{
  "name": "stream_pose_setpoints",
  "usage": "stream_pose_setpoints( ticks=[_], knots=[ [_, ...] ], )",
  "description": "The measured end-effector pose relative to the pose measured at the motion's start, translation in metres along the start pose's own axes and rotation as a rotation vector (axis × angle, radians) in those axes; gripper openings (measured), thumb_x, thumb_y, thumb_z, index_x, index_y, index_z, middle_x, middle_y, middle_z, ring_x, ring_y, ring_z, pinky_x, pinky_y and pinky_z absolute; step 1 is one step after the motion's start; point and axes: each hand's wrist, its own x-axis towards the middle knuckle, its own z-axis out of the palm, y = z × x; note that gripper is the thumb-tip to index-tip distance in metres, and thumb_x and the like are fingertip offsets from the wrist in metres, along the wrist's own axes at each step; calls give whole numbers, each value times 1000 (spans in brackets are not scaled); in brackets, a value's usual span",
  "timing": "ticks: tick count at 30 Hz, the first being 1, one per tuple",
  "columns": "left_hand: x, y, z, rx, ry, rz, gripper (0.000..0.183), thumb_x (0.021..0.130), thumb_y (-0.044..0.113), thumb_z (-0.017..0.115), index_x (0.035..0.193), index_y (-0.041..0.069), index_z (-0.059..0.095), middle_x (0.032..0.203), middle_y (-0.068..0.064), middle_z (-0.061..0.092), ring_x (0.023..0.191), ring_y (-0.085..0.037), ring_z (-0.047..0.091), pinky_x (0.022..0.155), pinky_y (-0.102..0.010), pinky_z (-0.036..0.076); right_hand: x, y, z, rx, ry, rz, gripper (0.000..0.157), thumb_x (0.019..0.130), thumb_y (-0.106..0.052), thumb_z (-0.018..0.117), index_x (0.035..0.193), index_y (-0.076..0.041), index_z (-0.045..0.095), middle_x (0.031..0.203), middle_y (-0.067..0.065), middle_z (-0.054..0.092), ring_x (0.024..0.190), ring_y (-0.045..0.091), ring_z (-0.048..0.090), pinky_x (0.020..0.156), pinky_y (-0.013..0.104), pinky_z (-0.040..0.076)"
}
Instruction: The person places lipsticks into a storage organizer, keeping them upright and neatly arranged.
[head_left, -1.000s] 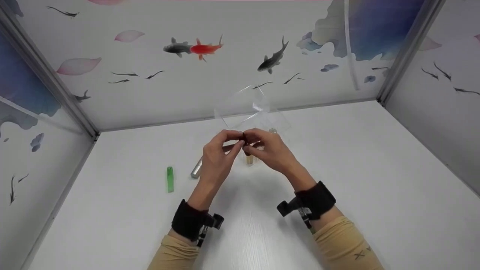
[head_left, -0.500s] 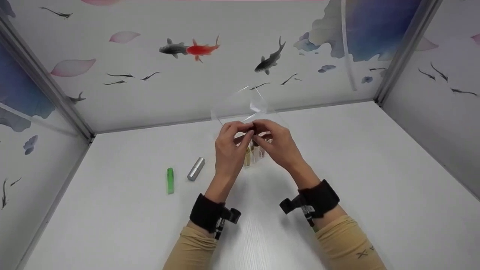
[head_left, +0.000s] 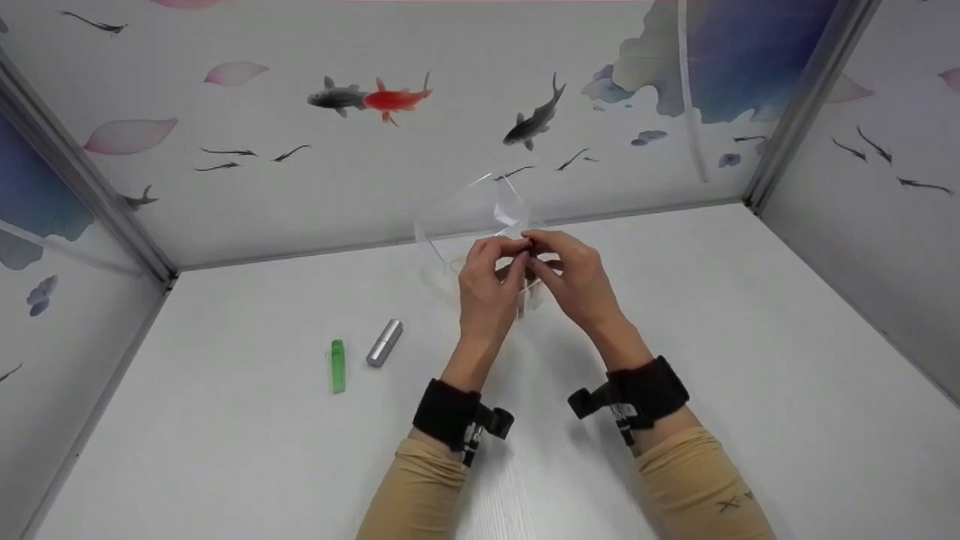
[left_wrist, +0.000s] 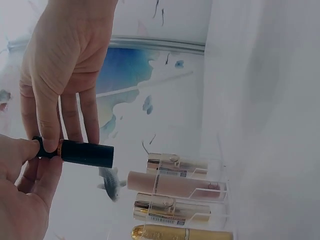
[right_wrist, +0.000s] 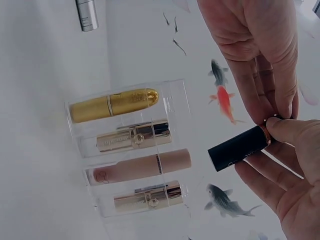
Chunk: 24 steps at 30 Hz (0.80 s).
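Both hands meet over a small black lipstick tube [left_wrist: 87,154] with a thin gold ring. It points downward. My left hand [head_left: 487,289] pinches it near its upper end, and my right hand [head_left: 577,281] has thumb and fingers on it by the ring, as the right wrist view shows. Just below stands a clear acrylic holder [right_wrist: 186,102], each slot filled: a gold lipstick [right_wrist: 112,106], a pink tube [right_wrist: 145,166] and two shiny pale-gold ones. In the head view the hands largely cover lipstick and holder.
On the white table, left of the hands, lie a silver tube [head_left: 385,343] and a green tube [head_left: 337,366]. A transparent sheet-like piece [head_left: 472,214] rises behind the hands, near the back wall [head_left: 360,202] printed with fish. Side walls frame the table.
Both hands, still together on the black lipstick, have shifted right and slightly farther away. The silver tube, partly covered by the left hand before, now shows whole.
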Motion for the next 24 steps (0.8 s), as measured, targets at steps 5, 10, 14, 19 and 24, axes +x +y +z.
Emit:
stream_pose_setpoints(
  ticks=[5, 10, 14, 19, 24],
  knots=[
    [3, -2, 9, -6, -14, 0, 18, 96, 10, 66, 114, 11, 72, 115, -6, 65, 109, -14, 67, 87, -16, 56, 1, 9, 0, -22, 43, 32, 32, 94, -6, 68, 126, -4, 65, 118, 13, 69, 107, 25, 70, 83, 37, 62],
    [4, -2, 16, 84, -94, 67, 31, 98, 9, 63, 128, 9, 67, 127, -8, 65, 118, -17, 66, 91, -15, 54, 5, 17, 1, -44, 116, 96, 31, 93, -6, 68, 124, -5, 66, 115, 12, 71, 105, 24, 71, 81, 37, 62],
    [5, -5, 20, 283, -160, 133, 39, 99, 7, 59, 138, 10, 59, 137, -7, 63, 126, -17, 62, 99, -20, 53, 7, 24, 4, -44, 161, 124, 29, 93, -6, 68, 122, -5, 67, 113, 12, 72, 104, 24, 72, 80, 38, 62],
    [6, -11, 22, 432, -222, 218, 42, 102, 5, 53, 144, 8, 53, 144, -8, 58, 132, -19, 58, 104, -25, 50, 7, 34, 9, -47, 192, 131, 27, 94, -4, 67, 121, -5, 66, 111, 12, 72, 103, 24, 72, 80, 38, 62],
    [6, -18, 24, 537, -235, 351, 42, 101, -1, 52, 143, 3, 53, 142, -12, 59, 130, -22, 59, 105, -26, 50, 7, 42, 13, -66, 198, 134, 21, 94, -7, 67, 116, -7, 66, 107, 11, 73, 103, 23, 72, 81, 37, 62]
  ],
)
